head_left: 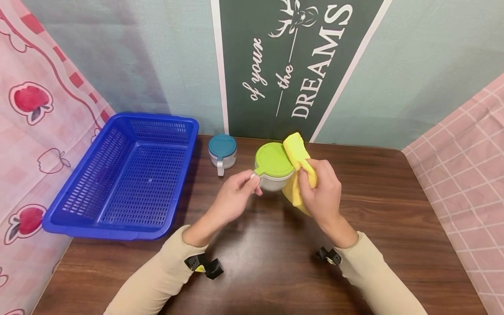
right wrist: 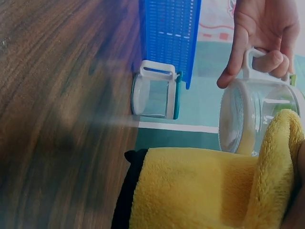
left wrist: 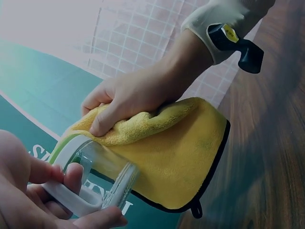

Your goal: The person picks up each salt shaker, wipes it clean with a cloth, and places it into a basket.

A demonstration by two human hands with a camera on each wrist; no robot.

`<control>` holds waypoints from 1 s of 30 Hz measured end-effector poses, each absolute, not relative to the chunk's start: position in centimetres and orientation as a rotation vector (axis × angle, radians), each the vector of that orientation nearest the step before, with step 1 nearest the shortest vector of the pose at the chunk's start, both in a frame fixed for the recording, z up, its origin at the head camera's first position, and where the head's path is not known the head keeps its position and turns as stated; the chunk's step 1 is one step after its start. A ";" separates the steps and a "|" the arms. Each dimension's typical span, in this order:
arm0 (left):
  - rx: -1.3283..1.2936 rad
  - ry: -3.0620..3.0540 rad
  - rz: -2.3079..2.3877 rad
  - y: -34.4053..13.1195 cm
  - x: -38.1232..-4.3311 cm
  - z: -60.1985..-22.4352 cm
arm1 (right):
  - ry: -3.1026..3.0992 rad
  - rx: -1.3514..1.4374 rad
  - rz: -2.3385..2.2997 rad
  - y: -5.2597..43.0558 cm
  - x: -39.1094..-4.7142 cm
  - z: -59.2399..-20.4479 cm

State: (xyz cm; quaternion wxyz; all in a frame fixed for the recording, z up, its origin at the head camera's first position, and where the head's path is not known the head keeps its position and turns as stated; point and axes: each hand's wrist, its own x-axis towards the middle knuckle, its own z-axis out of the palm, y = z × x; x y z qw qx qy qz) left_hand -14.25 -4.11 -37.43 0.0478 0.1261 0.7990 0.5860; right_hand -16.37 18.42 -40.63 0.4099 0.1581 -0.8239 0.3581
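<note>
Jar (head_left: 274,181): round clear glass, lime-green lid (head_left: 274,159)
Left hand (head_left: 230,199): fingers curled round its white handle (left wrist: 71,199), jar just rightward
Right hand (head_left: 323,190): clutching fuzzy yellow cloth (left wrist: 176,152) (black-edged, I notice) against the jar

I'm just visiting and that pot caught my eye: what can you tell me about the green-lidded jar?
The jar is squat, round and clear, apparently glass, with a flat lime-green lid that looks closed. The left hand holds its white loop handle. Lid up, it appears lifted off the wooden table. The right hand holds a yellow cloth against its other side.
</note>
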 end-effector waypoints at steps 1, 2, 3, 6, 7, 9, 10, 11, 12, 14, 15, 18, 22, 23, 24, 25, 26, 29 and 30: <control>0.383 2.435 1.782 -4.1 -14.2 -37.5 | -2.078 0.388 0.912 18.5 -16.5 -40.6; 0.384 2.433 1.778 -4.1 -14.2 -37.4 | -2.082 0.379 0.920 18.6 -16.6 -40.6; 0.385 2.431 1.775 -4.1 -14.2 -37.4 | -2.085 0.369 0.929 18.7 -16.7 -40.6; 0.400 2.418 1.769 -4.1 -14.1 -37.4 | -2.090 0.342 0.953 18.9 -17.0 -40.6; 0.405 2.412 1.768 -4.1 -14.0 -37.4 | -2.089 0.333 0.957 18.9 -17.1 -40.7; 0.414 2.408 1.765 -4.1 -14.0 -37.3 | -2.087 0.320 0.968 19.0 -17.2 -40.7; 0.418 2.406 1.765 -4.0 -13.9 -37.3 | -2.086 0.316 0.974 19.1 -17.2 -40.7; 0.421 2.405 1.765 -4.0 -13.9 -37.3 | -2.086 0.312 0.979 19.1 -17.2 -40.7; 0.420 2.403 1.765 -4.0 -13.9 -37.3 | -2.088 0.309 0.986 19.1 -17.3 -40.7; 0.423 2.406 1.760 -4.0 -13.8 -37.2 | -2.092 0.308 0.997 19.2 -17.5 -40.7; 0.424 2.405 1.757 -4.0 -13.8 -37.2 | -2.095 0.310 1.001 19.3 -17.5 -40.6; 0.432 2.406 1.744 -4.0 -13.8 -37.3 | -2.106 0.319 1.008 19.4 -17.8 -40.6; 0.452 2.399 1.742 -4.0 -13.8 -37.3 | -2.125 0.339 1.013 19.6 -18.2 -40.6; 0.458 2.399 1.741 -4.0 -13.8 -37.3 | -2.129 0.340 1.019 19.6 -18.3 -40.6; 0.459 2.396 1.739 -4.0 -13.8 -37.3 | -2.138 0.341 1.022 19.6 -18.4 -40.6; 0.463 2.395 1.736 -4.0 -13.8 -37.3 | -2.143 0.341 1.030 19.6 -18.4 -40.6; 0.465 2.393 1.734 -4.0 -13.8 -37.2 | -2.146 0.337 1.041 19.6 -18.5 -40.6; 0.478 2.395 1.728 -4.1 -13.8 -37.2 | -2.156 0.341 1.066 19.6 -18.5 -40.5; 0.478 2.394 1.728 -4.1 -13.8 -37.2 | -2.156 0.344 1.071 19.6 -18.5 -40.5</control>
